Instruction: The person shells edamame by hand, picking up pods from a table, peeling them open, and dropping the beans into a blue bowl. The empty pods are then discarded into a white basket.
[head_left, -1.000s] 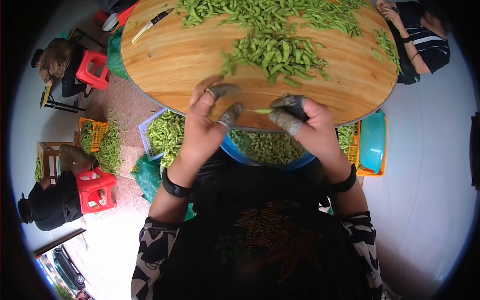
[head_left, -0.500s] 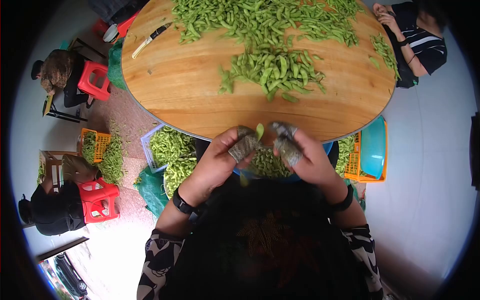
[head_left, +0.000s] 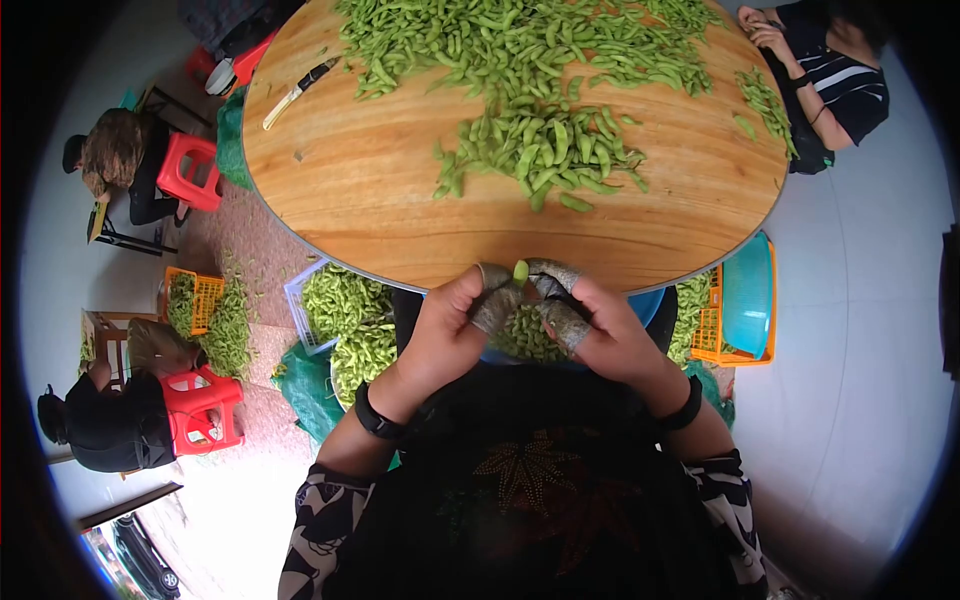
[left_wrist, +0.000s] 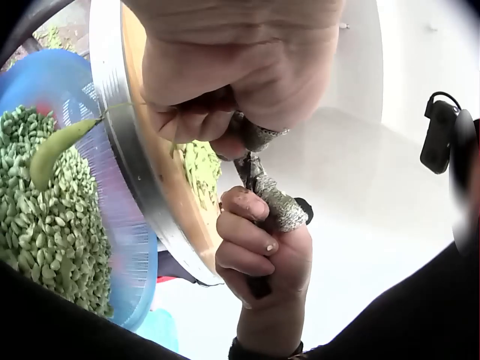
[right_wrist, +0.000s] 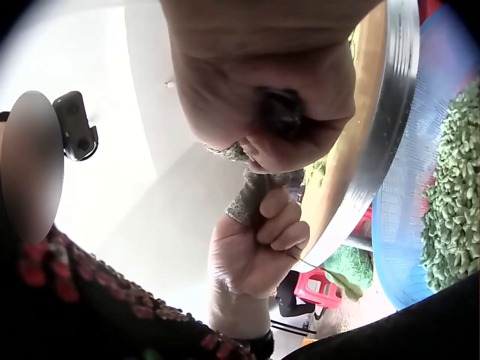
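Over the table's near edge, my left hand (head_left: 450,322) pinches an edamame pod (head_left: 521,270) upright between thumb and forefinger, which wear grey covers. My right hand (head_left: 612,322), with similar covers, meets it from the other side, thumb and forefinger at the pod. From the left hand's curled fingers a second pod (left_wrist: 64,152) dangles on a thin stem, plain in the left wrist view. A dark shiny thing (right_wrist: 281,111) sits in the right palm; I cannot tell what it is. Below the hands stands a blue basin (left_wrist: 139,277) of shelled beans (left_wrist: 56,225).
Heaped pods (head_left: 550,145) cover the far part of the round wooden table (head_left: 350,200). A knife (head_left: 298,94) lies at its left. White basket (head_left: 296,300) and orange crate (head_left: 708,340) flank my lap. People sit around, some near red stools (head_left: 190,172).
Both hands have drawn back from over the table to its near edge and come together. The pod was in the right hand at first; the left hand now holds one upright.
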